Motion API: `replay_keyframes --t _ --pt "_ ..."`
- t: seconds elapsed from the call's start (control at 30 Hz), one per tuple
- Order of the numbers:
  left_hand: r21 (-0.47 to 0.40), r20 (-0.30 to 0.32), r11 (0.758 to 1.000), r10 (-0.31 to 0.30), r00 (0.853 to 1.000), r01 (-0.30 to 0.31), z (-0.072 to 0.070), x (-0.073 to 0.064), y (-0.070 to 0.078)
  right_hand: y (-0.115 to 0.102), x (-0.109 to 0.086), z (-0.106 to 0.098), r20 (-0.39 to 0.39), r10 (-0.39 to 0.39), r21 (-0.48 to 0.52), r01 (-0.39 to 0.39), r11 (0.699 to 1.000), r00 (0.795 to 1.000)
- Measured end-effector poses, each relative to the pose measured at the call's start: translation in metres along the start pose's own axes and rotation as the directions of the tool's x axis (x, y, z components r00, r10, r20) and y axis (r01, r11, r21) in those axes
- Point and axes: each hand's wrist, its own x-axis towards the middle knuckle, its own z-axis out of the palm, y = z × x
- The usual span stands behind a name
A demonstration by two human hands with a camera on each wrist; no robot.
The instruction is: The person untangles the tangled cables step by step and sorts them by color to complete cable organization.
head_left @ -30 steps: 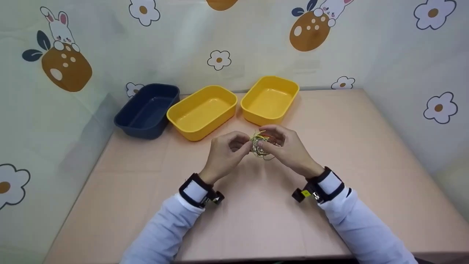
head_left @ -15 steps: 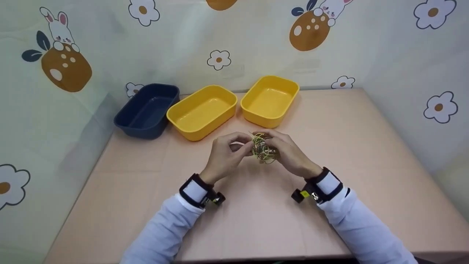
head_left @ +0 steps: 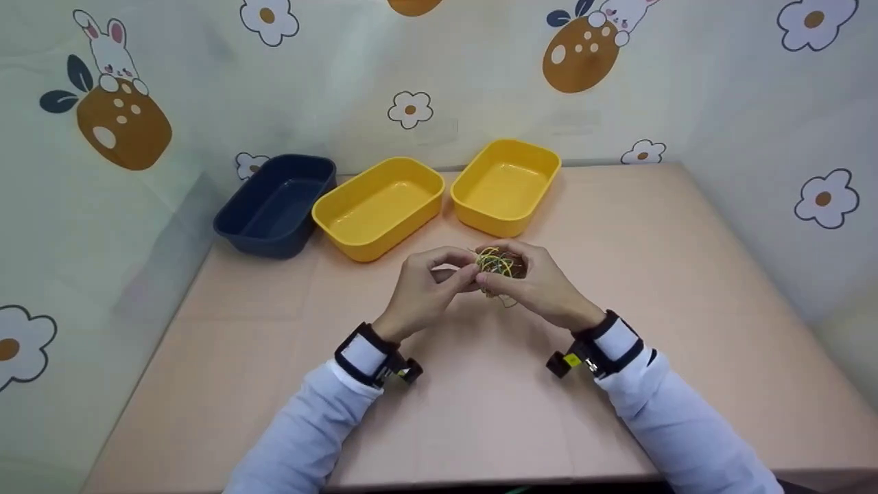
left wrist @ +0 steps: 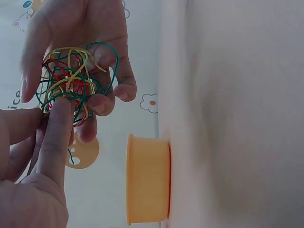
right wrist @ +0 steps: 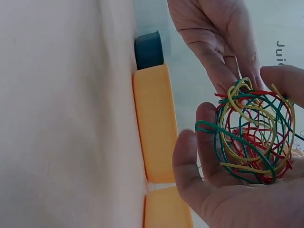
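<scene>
A loose ball of tangled red, green and yellow rubber bands [head_left: 495, 262] is held above the table between both hands. My right hand [head_left: 549, 288] cradles it, with the thumb in front and the fingers curled behind. From the left, my left hand [head_left: 422, 291] pinches the edge of the tangle between thumb and index finger. In the left wrist view, the left index finger [left wrist: 56, 137] presses on the bands. A green loop sticks out of the ball over the right fingers [right wrist: 187, 156] in the right wrist view. Part of the ball is hidden by the right hand.
Behind the hands stand a dark blue bin [head_left: 274, 237] at the left, a yellow bin [head_left: 370, 243] in the middle and another yellow bin [head_left: 490, 223] to its right. They stand on a peach-coloured tabletop [head_left: 480, 418]. A patterned wall backdrop [head_left: 480, 82] rises behind.
My right hand has turned the ball of bands, and its thumb has come back over the front. My left fingers stay at the ball's left edge, shifted slightly to the right.
</scene>
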Motion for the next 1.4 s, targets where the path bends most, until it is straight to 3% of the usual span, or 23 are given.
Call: replay_keyframes --t 0.13,0.27,0.53,0.83,1.17,1.4 --pt "0.135 -0.026 0.99 0.036 0.999 -0.032 -0.002 0.001 -0.002 0.0 0.001 0.001 -0.004 0.018 0.073 -0.017 0.997 1.0" --pt "0.254 -0.059 0.966 0.067 0.996 -0.05 -0.004 0.002 -0.002 0.002 0.002 0.001 -0.05 0.011 0.063 -0.008 0.998 0.999" --pt "0.095 -0.062 0.993 0.072 0.995 -0.066 -0.006 0.004 -0.002 0.002 0.004 -0.005 -0.125 -0.01 -0.011 0.009 1.0 0.992" --pt "0.018 -0.17 0.999 0.031 0.985 -0.029 -0.02 0.006 -0.001 0.001 0.004 -0.016 -0.163 0.019 0.052 -0.011 0.999 0.986" --pt "0.047 -0.265 0.998 0.043 0.963 -0.032 -0.029 0.009 -0.001 0.001 0.004 -0.023 -0.205 0.002 0.083 0.015 0.996 0.979" --pt "0.069 -0.29 0.994 0.099 0.952 -0.082 -0.03 0.009 -0.002 0.003 0.005 -0.025 -0.319 0.016 0.121 0.024 0.992 0.948"
